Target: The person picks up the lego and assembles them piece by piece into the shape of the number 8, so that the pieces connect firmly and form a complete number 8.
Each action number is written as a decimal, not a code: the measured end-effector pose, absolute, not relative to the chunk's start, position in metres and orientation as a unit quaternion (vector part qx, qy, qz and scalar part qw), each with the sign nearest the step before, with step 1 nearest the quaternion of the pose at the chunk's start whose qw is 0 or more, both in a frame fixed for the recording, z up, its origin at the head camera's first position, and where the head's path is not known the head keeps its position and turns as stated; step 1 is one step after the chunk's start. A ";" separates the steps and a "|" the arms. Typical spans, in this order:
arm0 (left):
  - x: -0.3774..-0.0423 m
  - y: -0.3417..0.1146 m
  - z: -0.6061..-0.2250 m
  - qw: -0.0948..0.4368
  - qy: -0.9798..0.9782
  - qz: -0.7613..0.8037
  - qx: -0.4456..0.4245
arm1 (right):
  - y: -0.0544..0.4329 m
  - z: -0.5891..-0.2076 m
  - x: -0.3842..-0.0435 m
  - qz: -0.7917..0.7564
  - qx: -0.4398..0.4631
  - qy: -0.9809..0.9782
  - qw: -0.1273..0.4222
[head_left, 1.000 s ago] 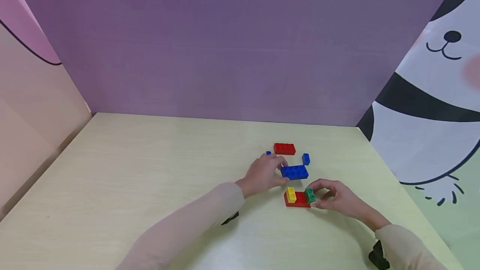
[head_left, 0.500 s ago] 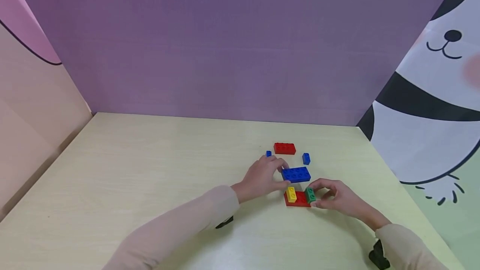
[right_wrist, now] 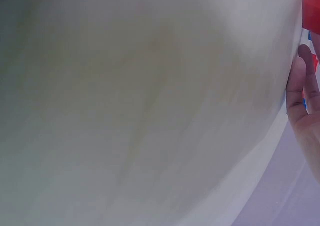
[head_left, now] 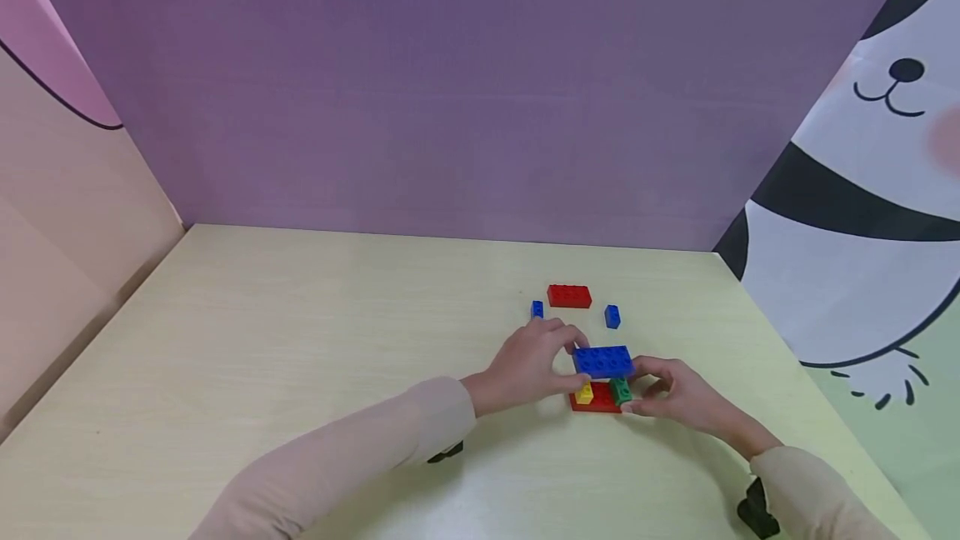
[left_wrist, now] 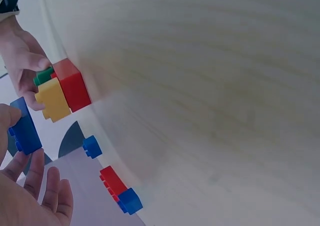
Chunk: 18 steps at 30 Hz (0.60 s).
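My left hand [head_left: 528,363] pinches a long blue brick [head_left: 603,362] between thumb and fingers. The blue brick hangs over a red brick [head_left: 596,407], studs up, and overlaps its back part in the head view. On the red brick stand a small yellow brick [left_wrist: 53,99] at the left end and a small green brick [head_left: 620,391] at the right end. My right hand [head_left: 675,394] holds this red base at its right end, thumb in front and finger behind, close around the green brick. Only some fingers [right_wrist: 296,90] and a red corner show in the right wrist view.
Behind the hands a second red brick [head_left: 569,297] lies on the pale table [head_left: 300,340]. Two small blue bricks, one on the left [head_left: 537,309] and one on the right [head_left: 612,317], lie nearer than it. A purple wall [head_left: 450,90] closes off the back.
My left hand has brought the blue brick nearer and to the right, from behind the red base to over it. My right hand and the red base have stayed in place.
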<state>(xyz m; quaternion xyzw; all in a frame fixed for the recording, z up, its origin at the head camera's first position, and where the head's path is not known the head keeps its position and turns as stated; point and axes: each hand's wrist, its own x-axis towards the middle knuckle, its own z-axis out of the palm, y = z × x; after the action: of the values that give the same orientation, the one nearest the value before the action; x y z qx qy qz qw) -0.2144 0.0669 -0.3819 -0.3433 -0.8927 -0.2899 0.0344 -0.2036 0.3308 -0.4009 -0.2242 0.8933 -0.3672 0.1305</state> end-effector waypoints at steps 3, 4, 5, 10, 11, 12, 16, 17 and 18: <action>-0.212 0.068 -0.380 0.033 -0.891 -0.291 -0.348 | 0.331 -0.401 -0.203 -0.374 -0.226 0.890 0.130; -0.211 0.068 -0.380 0.033 -0.890 -0.290 -0.350 | 0.331 -0.401 -0.203 -0.377 -0.227 0.889 0.129; -0.210 0.069 -0.380 0.032 -0.890 -0.290 -0.351 | 0.331 -0.401 -0.203 -0.379 -0.228 0.888 0.130; -0.208 0.070 -0.382 0.030 -0.889 -0.284 -0.358 | 0.331 -0.402 -0.203 -0.386 -0.227 0.884 0.135; -0.208 0.070 -0.382 0.030 -0.889 -0.283 -0.359 | 0.331 -0.402 -0.203 -0.386 -0.227 0.884 0.134; -0.207 0.070 -0.382 0.029 -0.889 -0.282 -0.360 | 0.332 -0.402 -0.203 -0.385 -0.228 0.885 0.133; -0.207 0.071 -0.383 0.024 -0.890 -0.281 -0.359 | 0.332 -0.402 -0.203 -0.378 -0.228 0.888 0.127; -0.207 0.072 -0.384 0.022 -0.890 -0.281 -0.358 | 0.332 -0.403 -0.203 -0.378 -0.228 0.888 0.127; -0.207 0.072 -0.384 0.019 -0.891 -0.282 -0.356 | 0.332 -0.403 -0.203 -0.378 -0.226 0.889 0.128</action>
<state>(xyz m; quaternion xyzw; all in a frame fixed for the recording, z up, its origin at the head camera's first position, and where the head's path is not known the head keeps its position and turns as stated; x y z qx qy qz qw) -0.2066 0.0721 -0.3842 -0.3564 -0.8906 -0.2817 0.0194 -0.2032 0.3319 -0.4025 -0.2263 0.8885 -0.3780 0.1281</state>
